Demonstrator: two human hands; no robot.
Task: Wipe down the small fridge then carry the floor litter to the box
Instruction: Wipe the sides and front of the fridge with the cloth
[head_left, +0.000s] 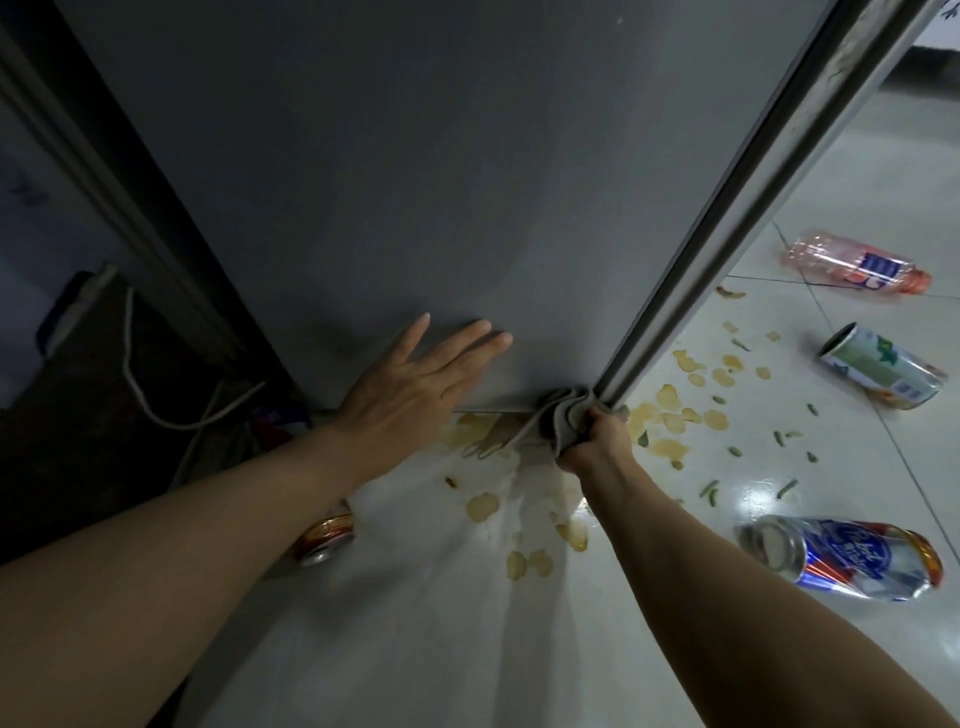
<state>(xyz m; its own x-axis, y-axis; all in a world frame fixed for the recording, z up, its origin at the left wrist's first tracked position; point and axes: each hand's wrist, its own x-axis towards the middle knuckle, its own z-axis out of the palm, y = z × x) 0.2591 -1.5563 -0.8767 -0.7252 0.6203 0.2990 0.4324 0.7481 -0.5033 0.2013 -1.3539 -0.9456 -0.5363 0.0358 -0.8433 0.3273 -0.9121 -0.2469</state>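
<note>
The grey side panel of the small fridge (363, 182) fills the upper middle of the head view. My left hand (415, 374) lies flat on its lower part, fingers straight. My right hand (592, 436) grips a bunched grey cloth (563, 415) against the bottom corner, where the door seal (727, 223) meets the floor. Litter lies on the white tiles: a pink plastic bottle (857, 265), a green-and-white can (883, 374), a blue can (847, 558) and a red-gold can (324, 538) partly hidden by my left forearm. The box is not in view.
Chip-like crumbs (675, 410) and small green bits (784, 488) are scattered over the tiles by the fridge corner. A dark cabinet edge (130, 171) stands at the left, with a white cord (135, 374) hanging beside it.
</note>
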